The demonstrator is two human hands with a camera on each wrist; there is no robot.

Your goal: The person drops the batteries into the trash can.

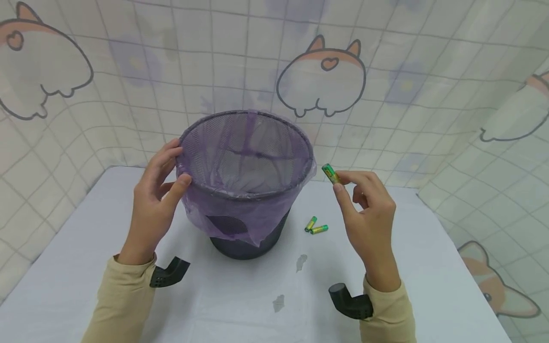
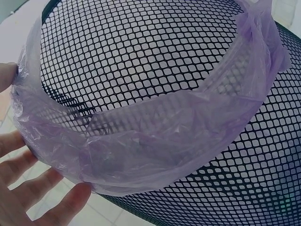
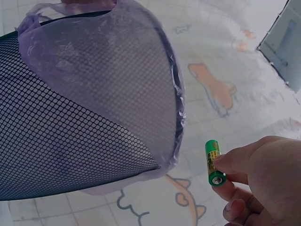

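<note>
A black mesh trash can [image 1: 229,247] stands on the table, lined with a thin purple plastic bag [image 1: 274,209] folded over its rim. At the left of that rim, my left hand [image 1: 156,197] holds the bag-covered edge between thumb and spread fingers; its fingertips [image 2: 80,190] rest against the edge in the left wrist view. To the right of the can, my right hand [image 1: 371,209] pinches a green and yellow battery [image 1: 330,173] between thumb and forefinger, tilted and level with the rim's lower part. Its metal end [image 3: 217,180] faces the right wrist camera.
Two more green batteries, one slanted [image 1: 310,224] and one lying nearly sideways [image 1: 319,229], are on the white table [image 1: 240,305] right of the can. Grey patches [image 1: 279,303] mark the tabletop nearer me. A curtain [image 1: 240,57] with a grid and cartoon animals surrounds the back and sides.
</note>
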